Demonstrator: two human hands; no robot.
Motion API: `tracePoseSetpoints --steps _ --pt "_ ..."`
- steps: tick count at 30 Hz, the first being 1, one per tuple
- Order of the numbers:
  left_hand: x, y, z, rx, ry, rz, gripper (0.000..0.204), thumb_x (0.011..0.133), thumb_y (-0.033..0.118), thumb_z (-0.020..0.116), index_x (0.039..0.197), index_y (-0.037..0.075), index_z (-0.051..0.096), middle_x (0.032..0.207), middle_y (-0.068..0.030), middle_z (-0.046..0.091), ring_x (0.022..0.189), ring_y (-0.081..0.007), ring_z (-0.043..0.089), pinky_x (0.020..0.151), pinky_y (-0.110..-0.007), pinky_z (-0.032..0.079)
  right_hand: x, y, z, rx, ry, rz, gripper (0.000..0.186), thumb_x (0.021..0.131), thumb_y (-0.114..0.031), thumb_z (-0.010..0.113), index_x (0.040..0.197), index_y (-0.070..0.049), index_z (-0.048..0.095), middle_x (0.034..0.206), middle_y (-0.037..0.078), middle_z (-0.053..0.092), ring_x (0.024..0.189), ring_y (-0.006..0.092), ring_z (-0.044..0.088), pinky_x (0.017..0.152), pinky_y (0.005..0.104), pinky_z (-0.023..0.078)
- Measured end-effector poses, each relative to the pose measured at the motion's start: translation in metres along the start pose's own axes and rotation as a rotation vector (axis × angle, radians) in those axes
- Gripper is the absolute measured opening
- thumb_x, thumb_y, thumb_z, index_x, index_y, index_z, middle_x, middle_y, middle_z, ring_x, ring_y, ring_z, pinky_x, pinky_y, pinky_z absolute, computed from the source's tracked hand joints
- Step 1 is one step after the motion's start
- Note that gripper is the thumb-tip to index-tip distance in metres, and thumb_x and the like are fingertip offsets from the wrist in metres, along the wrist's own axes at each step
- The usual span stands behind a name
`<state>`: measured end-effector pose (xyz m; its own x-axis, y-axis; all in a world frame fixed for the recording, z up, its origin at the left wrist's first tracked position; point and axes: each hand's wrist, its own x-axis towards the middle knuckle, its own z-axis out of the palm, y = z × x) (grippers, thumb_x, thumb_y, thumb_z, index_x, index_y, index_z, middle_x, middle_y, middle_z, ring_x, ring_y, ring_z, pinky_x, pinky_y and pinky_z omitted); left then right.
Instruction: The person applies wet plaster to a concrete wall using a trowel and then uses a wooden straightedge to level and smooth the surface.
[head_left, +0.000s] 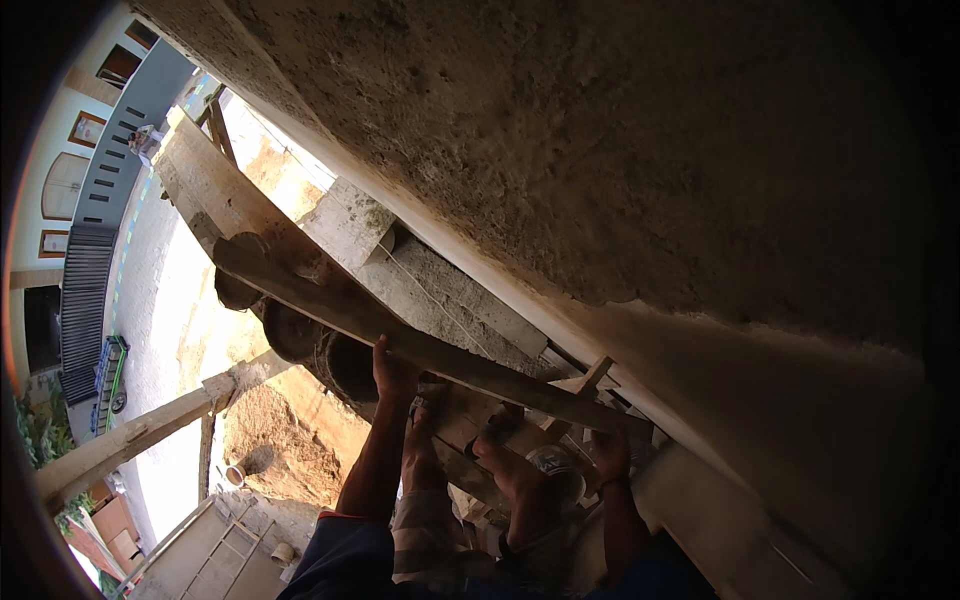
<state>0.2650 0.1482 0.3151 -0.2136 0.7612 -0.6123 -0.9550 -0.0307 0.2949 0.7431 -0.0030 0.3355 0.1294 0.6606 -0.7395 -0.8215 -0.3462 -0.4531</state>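
Note:
My left hand (393,368) grips a long, narrow straightedge board (480,372) near its middle. My right hand (612,452) is closed round its right end. The board runs diagonally from upper left to lower right, over a wide scaffold plank (205,170) with dark round buckets (290,330) on it, partly hidden behind the board. Below the board are my bare legs and feet (500,465) on planks, beside a white bucket (555,478). A rough plastered wall (640,170) fills the upper right, with a smoother band (700,390) along its lower part.
A wooden beam (150,437) crosses the lower left. Far below are reddish dirt (285,440), a pipe piece (236,474) and a ladder (225,555). Beyond lie a paved yard, a green-framed wheeled cart (110,385) and a gray fence (88,310). A distant person (145,140) appears beside the plank's far end.

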Motion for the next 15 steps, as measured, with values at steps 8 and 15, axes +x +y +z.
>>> tracePoseSetpoints --steps 8,15 --pt "0.244 -0.130 -0.072 0.351 0.156 -0.032 0.054 0.097 0.042 0.052 0.125 -0.004 0.049 0.119 -0.0172 0.057 0.102 -0.0318 0.060 0.087 -0.043 0.052 0.152 0.033 -0.043 0.194 -0.020 -0.148 0.034 0.098 -0.020 0.050 0.122 0.004 0.055 0.123 0.020 0.060 0.119 0.0333 0.054 0.109 0.0529 0.037" --pt "0.366 -0.164 -0.050 0.462 -0.027 0.012 0.066 0.099 0.048 0.041 0.133 -0.009 0.041 0.130 -0.0221 0.051 0.112 -0.0341 0.056 0.094 -0.047 0.049 0.249 0.053 -0.033 0.322 -0.077 -0.232 0.038 0.097 -0.018 0.051 0.131 -0.001 0.048 0.137 0.017 0.049 0.131 0.0356 0.041 0.112 0.0539 0.034"
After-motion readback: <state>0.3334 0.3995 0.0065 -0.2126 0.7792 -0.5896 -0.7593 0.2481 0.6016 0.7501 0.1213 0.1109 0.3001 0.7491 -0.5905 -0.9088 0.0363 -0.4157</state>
